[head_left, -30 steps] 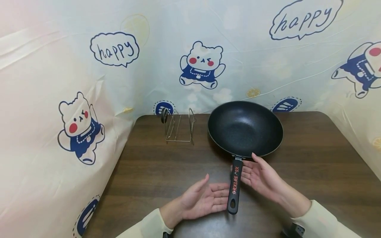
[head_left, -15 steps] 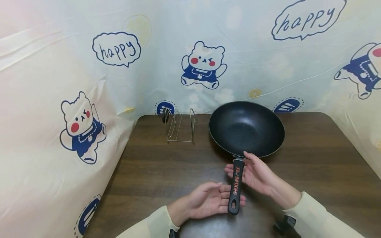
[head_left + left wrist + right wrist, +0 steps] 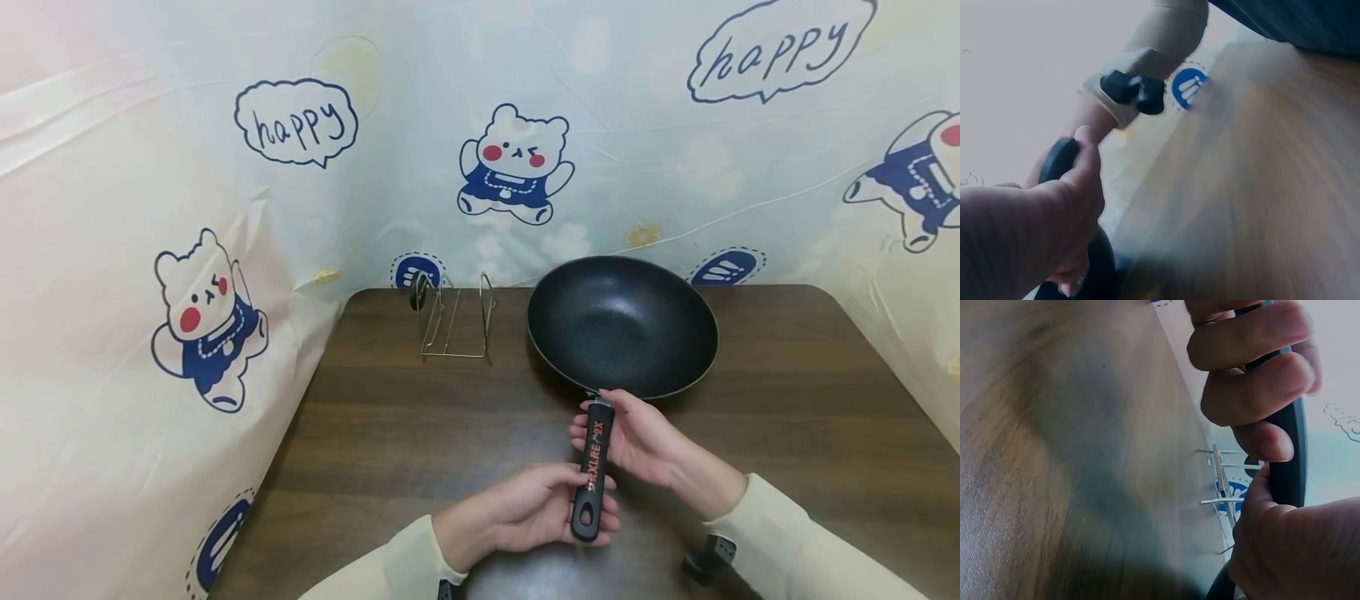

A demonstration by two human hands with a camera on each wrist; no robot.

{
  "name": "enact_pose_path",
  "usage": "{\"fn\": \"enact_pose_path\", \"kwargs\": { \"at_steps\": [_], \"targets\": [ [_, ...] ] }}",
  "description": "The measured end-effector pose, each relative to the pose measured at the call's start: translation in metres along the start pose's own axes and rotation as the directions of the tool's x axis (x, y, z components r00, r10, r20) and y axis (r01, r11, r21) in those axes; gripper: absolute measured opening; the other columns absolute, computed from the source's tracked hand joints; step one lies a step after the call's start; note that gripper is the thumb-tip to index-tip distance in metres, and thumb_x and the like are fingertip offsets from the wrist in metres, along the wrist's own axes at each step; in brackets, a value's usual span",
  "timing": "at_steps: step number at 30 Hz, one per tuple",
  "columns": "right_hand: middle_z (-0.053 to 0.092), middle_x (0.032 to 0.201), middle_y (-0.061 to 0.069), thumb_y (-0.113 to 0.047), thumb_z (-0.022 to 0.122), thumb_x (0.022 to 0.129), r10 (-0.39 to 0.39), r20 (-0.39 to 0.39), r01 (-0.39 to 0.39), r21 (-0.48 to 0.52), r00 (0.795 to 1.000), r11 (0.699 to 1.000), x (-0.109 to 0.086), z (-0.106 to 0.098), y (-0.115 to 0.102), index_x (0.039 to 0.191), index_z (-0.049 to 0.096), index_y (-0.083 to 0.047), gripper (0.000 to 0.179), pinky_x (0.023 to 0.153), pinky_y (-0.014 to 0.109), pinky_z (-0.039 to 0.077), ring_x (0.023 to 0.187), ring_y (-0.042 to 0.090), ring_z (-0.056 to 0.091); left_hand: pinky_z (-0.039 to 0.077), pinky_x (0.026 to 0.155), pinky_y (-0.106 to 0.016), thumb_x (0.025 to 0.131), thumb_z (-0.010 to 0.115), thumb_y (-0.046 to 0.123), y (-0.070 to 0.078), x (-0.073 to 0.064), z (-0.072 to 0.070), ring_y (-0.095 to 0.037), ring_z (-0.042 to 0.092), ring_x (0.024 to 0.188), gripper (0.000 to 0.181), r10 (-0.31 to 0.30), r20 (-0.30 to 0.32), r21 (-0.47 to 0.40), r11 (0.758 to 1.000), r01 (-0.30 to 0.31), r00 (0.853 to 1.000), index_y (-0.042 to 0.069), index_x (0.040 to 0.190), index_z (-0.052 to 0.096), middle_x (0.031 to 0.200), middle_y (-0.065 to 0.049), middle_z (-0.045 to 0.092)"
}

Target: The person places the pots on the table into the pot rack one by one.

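Note:
A black wok with a rounded interior appears right of centre in the head view, its handle pointing toward me and marked with orange lettering. My left hand grips the handle close to its end, thumb on top and fingers underneath. Nearer the bowl, my right hand holds the handle too, its thumb by the metal joint and its fingertips showing on the far side. In the right wrist view, the left hand's fingers curl round the handle, with the right hand below them.
Left of the wok stands a small wire rack with a black round piece on its side. The brown wooden table ends at a printed curtain. A black device sits at the right wrist.
Both hands have moved in from flat, spread fingers beside the handle to a grip round it. The left hand slid right, the right hand left. Wok and rack hold their places.

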State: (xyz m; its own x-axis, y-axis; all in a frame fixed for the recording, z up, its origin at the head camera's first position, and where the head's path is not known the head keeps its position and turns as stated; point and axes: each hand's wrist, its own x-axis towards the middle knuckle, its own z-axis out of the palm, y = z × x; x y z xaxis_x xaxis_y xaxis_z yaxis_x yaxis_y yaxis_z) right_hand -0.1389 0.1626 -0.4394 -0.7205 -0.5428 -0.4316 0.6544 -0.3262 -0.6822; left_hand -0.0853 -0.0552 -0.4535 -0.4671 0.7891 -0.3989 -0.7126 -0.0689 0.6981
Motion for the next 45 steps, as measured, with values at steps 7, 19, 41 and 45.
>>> {"fn": "enact_pose_path", "kwargs": {
  "at_steps": [7,19,41,45],
  "targets": [
    [0.054,0.112,0.002,-0.032,0.025,0.121,-0.011,-0.053,0.011,-0.003,0.999,1.0,0.002,0.005,0.003,0.145,0.033,-0.005,0.037,0.098,0.026,0.06,0.101,0.011,0.061,0.053,0.076,-0.022,0.117,0.041,0.032,-0.008,0.004,0.01,-0.009,0.06,0.085,0.023,-0.013,-0.016,-0.025,1.0,0.012,1.0,0.018,0.133,0.049,0.098,0.001,0.063],
    [0.057,0.097,-0.004,-0.023,0.027,0.121,-0.058,-0.142,0.061,0.016,0.988,0.998,0.004,0.016,0.01,0.134,0.038,-0.006,0.024,0.08,0.022,0.058,0.082,0.005,0.06,0.028,0.055,-0.018,0.119,0.043,0.034,-0.026,0.015,0.022,-0.005,0.038,0.063,0.02,0.12,-0.113,-0.005,0.993,-0.121,0.986,0.018,0.109,0.049,0.078,0.007,0.047],
    [0.05,0.082,-0.007,-0.029,0.038,0.118,-0.112,-0.214,0.129,0.068,0.97,0.989,0.005,0.036,0.011,0.109,0.053,-0.017,0.022,0.067,0.022,0.045,0.068,0.007,0.045,0.035,0.043,-0.021,0.116,0.05,0.021,-0.03,0.009,0.021,-0.01,0.045,0.052,0.012,0.282,-0.201,0.416,0.891,-0.179,0.938,0.01,0.112,0.047,0.069,0.003,0.052],
    [0.05,0.076,-0.008,-0.028,0.043,0.118,-0.127,-0.235,0.149,0.079,0.964,0.986,0.009,0.04,0.014,0.102,0.054,-0.016,0.023,0.062,0.021,0.042,0.063,0.007,0.042,0.037,0.043,-0.022,0.114,0.053,0.02,-0.03,0.006,0.022,-0.009,0.045,0.048,0.013,0.319,-0.236,0.516,0.842,-0.16,0.918,0.01,0.106,0.049,0.062,0.004,0.053]
  ]
}}
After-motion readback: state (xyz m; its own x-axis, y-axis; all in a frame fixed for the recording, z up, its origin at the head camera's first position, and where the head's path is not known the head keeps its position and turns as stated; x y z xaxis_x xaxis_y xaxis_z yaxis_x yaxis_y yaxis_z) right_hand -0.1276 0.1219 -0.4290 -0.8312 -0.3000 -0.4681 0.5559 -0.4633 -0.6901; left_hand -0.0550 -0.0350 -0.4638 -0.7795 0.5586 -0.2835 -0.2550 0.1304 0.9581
